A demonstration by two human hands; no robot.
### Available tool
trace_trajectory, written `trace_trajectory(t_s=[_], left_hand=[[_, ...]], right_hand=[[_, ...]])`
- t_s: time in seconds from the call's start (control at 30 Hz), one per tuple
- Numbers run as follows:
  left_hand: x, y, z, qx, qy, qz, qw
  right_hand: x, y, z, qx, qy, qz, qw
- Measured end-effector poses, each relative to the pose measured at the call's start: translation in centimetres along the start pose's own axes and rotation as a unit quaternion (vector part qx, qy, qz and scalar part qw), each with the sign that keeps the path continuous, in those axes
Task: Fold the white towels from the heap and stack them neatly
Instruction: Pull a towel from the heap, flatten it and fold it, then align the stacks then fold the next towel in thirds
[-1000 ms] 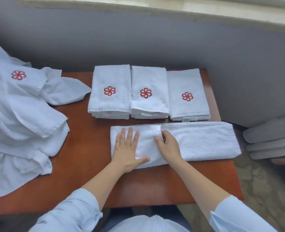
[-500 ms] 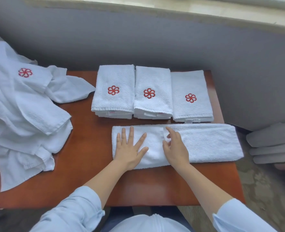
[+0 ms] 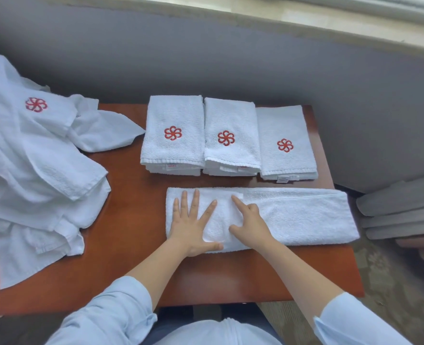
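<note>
Wooden table (image 3: 131, 257), towel strip (image 3: 303, 215) overhanging right edge, left hand (image 3: 193, 227) flat, right hand (image 3: 252, 226) forefinger pressing

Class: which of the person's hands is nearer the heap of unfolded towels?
Left. The left hand lies flat on the end of the half-folded towel nearest the heap; the right hand rests on that towel farther from the heap.

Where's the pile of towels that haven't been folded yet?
In the head view, the unfolded heap sprawls over the left end of the wooden table, left of the leftmost folded stack.
</note>
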State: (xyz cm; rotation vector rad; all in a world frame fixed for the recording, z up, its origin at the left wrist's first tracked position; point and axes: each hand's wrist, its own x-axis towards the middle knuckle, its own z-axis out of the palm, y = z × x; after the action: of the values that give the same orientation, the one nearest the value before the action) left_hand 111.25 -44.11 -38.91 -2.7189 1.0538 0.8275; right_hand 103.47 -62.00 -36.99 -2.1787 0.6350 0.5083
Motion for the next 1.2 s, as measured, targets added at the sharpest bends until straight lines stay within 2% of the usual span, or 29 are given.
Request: trace_trajectory(t_s=[0.23,0.43,0.53,0.6,0.7,0.9,1.03,1.1,1.2], left_hand=[[-3.0,-5.0,0.7,0.026,-0.019,0.017,0.999],[-2.9,-4.7,-0.3,0.036,-0.053,0.007,0.998],[-2.5,-3.8,-1.0,0.014,-0.068,-0.003,0.998],[-2.4,-3.2,-1.0,-0.018,-0.036,0.001,0.999],[-2.3,-0.9,-0.6,-0.009,0.025,0.036,0.999],[0.1,7.4,-0.8,-0.016,0.066,0.112,0.991],[1.6,12.0,-1.5,-0.024,0.055,0.142,0.988],[2.2,14.1,-1.8,-0.022,0.041,0.163,0.986],[2.9,17.0,-2.1,-0.040,0.040,0.192,0.980]], right_hand=[[-0.1,-3.1,3.0,-0.057,-0.080,-0.010,0.995],[0.1,-4.0,2.8,-0.055,-0.086,0.006,0.995],[-0.9,-2.6,2.5,0.003,-0.055,-0.011,0.998],[-1.8,-1.2,2.3,0.045,-0.026,-0.019,0.998],[-3.1,0.8,1.6,0.073,0.023,-0.022,0.997],[-4.8,5.1,-1.9,0.082,0.158,0.024,0.984],[-6.0,9.0,-5.0,0.012,0.256,0.072,0.964],[-6.4,10.7,-6.5,-0.010,0.267,0.113,0.957],[-6.5,13.1,-8.2,-0.022,0.221,0.156,0.962]])
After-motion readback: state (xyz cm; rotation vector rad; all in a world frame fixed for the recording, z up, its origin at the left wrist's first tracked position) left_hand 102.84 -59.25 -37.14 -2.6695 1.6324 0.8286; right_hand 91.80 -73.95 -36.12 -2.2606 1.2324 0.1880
